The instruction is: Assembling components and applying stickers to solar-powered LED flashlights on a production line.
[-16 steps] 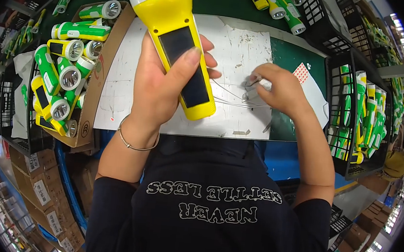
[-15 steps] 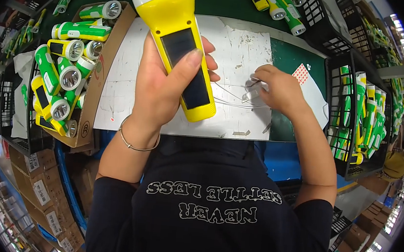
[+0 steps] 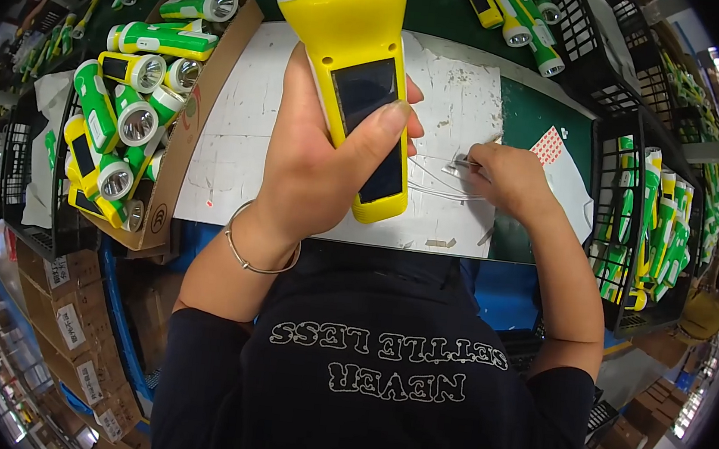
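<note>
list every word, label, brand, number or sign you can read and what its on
I'm not copying any wording, only saying where it stands.
Black shirt: two lines of outlined capitals, legible, upside down in view.
White labels on cardboard boxes, lower left: too small to read.
Open carton: round dark mark, too unclear to read.
Yellow flashlight in the left hand: none visible.

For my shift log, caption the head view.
Left hand holds a yellow flashlight; right hand is near thin wires on the white work surface.
</note>
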The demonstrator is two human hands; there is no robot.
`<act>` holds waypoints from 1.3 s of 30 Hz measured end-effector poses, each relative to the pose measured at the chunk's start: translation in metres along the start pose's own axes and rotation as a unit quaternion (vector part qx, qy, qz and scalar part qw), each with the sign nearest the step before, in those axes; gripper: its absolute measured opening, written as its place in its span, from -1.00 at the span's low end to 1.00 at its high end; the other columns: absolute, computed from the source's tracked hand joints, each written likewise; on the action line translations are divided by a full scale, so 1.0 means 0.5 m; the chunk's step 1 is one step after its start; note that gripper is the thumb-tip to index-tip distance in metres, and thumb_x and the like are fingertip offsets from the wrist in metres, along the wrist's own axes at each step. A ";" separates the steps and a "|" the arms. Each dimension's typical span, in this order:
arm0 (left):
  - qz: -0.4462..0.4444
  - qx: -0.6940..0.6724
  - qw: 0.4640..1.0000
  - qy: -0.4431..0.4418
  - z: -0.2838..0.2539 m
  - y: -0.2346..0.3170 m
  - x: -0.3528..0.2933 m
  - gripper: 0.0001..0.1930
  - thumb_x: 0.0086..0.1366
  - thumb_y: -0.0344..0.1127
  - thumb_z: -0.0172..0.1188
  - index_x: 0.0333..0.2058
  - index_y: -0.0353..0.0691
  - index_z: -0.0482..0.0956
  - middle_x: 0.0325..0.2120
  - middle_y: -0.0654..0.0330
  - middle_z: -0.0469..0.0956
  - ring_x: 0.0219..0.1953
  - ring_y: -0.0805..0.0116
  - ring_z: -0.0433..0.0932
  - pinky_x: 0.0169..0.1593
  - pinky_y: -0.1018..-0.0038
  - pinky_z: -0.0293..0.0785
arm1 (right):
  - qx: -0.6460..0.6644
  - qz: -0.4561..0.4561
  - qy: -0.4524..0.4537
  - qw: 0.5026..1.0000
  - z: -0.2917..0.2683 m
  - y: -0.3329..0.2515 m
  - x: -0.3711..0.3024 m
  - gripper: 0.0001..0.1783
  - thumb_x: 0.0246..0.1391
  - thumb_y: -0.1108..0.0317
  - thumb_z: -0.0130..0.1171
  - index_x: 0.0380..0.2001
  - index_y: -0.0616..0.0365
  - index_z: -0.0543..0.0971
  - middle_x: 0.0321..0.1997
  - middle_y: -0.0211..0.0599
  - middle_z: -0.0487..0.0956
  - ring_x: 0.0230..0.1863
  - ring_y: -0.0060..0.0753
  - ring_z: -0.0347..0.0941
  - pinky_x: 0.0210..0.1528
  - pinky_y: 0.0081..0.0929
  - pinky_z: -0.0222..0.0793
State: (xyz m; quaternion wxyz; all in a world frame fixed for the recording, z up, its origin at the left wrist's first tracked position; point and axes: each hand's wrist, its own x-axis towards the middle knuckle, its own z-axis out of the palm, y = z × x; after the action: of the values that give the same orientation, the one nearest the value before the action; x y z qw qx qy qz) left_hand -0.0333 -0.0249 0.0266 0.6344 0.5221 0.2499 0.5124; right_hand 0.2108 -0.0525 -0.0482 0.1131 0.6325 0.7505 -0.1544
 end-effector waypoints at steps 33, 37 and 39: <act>-0.083 -0.014 0.992 -0.098 -0.017 -0.028 -0.070 -0.44 0.20 -0.53 0.06 0.14 -0.28 0.06 0.07 -0.15 0.26 0.07 0.09 0.38 -0.02 0.28 0.51 | 0.242 -0.262 0.391 0.848 -0.132 -0.152 -0.124 -0.76 -0.36 0.42 0.32 -0.49 0.09 0.54 -0.62 -0.44 0.46 -0.68 -0.44 0.32 -0.67 -0.52 0.18; -0.089 0.030 0.990 -0.105 -0.023 -0.024 -0.073 -0.42 0.19 -0.53 0.07 0.15 -0.29 0.04 0.09 -0.15 0.24 0.08 0.10 0.38 0.01 0.30 0.48 | 0.071 -0.277 0.393 0.874 -0.153 -0.160 -0.135 -0.75 -0.38 0.39 0.26 -0.47 0.07 0.54 -0.58 -0.53 0.42 -0.67 -0.57 0.29 -0.68 -0.60 0.12; -0.065 0.046 0.990 -0.117 -0.026 -0.028 -0.076 -0.41 0.18 -0.58 0.02 0.17 -0.30 0.00 0.11 -0.14 0.22 0.11 0.12 0.35 0.08 0.32 0.43 | 0.034 -0.284 0.402 0.870 -0.157 -0.164 -0.132 -0.74 -0.40 0.38 0.24 -0.47 0.06 0.54 -0.57 -0.55 0.41 -0.65 -0.59 0.29 -0.68 -0.62 0.10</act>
State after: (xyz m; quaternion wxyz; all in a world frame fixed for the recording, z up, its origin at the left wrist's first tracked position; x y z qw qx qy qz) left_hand -0.0523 -0.0533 0.0009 0.6667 0.5898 0.2302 0.3933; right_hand 0.1435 -0.0960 0.0557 -0.2681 0.4031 0.8728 0.0624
